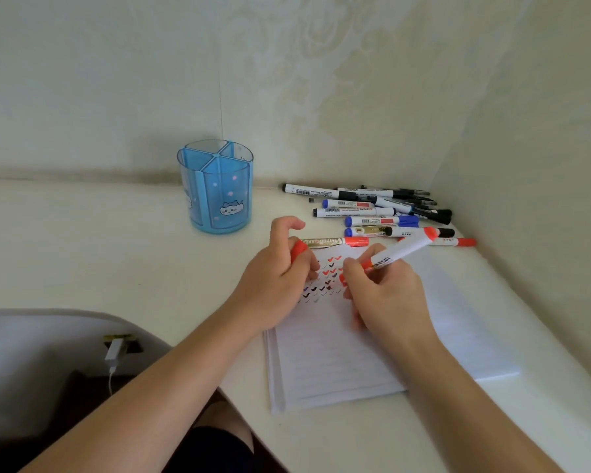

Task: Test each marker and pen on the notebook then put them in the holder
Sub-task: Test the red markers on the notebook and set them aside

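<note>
Head view looks down at your two hands over the notebook. Your right hand holds a red marker, with its fingers curled round the white body. The marker leans. Its back end points up and to the right, and its red tip is down at the page. I cannot tell if the tip touches the paper. Your left hand grips the red cap in its curled fingers, and one finger curls up free above it. Your hands are near each other but apart. Between them the page shows rows of small tick marks in red, black and blue.

The notebook lies flat on the white bench. A second red marker lies along the top edge of the notebook. Behind it a pile of markers and pens lies by the wall corner. The blue holder stands upright to the left of the pile, well apart from your hands. It has a little cat picture on it. A white plug with a cord sits low on the left, off the bench.
</note>
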